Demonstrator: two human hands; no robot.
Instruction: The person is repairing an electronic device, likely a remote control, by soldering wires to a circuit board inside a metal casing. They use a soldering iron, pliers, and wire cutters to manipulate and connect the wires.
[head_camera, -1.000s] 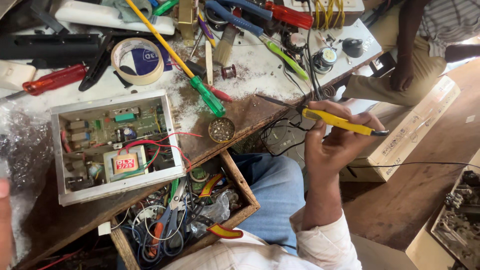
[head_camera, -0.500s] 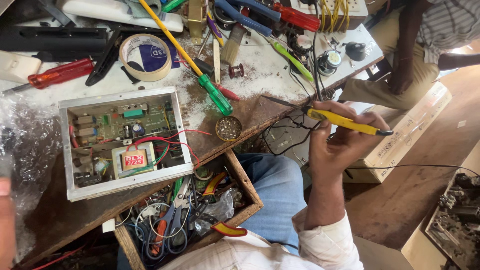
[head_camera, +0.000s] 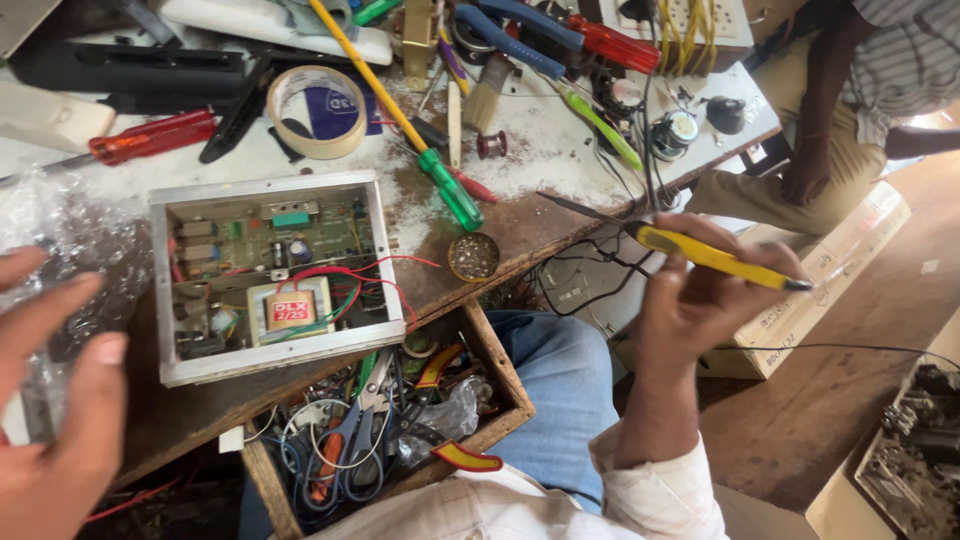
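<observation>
My right hand (head_camera: 700, 300) grips a yellow-handled soldering iron (head_camera: 700, 252) off the bench's right edge, its dark tip pointing left over the bench corner. A small round tin of flux (head_camera: 474, 256) sits just left of that tip. My left hand (head_camera: 50, 400) hovers at the lower left with fingers spread, holding nothing, beside an open white metal box (head_camera: 275, 270) that contains a green circuit board, a small transformer and red wires.
Screwdrivers with a red handle (head_camera: 150, 135) and a green handle (head_camera: 450, 190), a tape roll (head_camera: 315, 110), pliers and a brush crowd the bench. An open wooden drawer (head_camera: 400, 420) of scissors and wires sits below. Another person (head_camera: 840, 110) sits at the upper right.
My left hand has come further into view at the lower left with fingers spread. My right hand keeps the soldering iron near the bench corner, with only slight shifts.
</observation>
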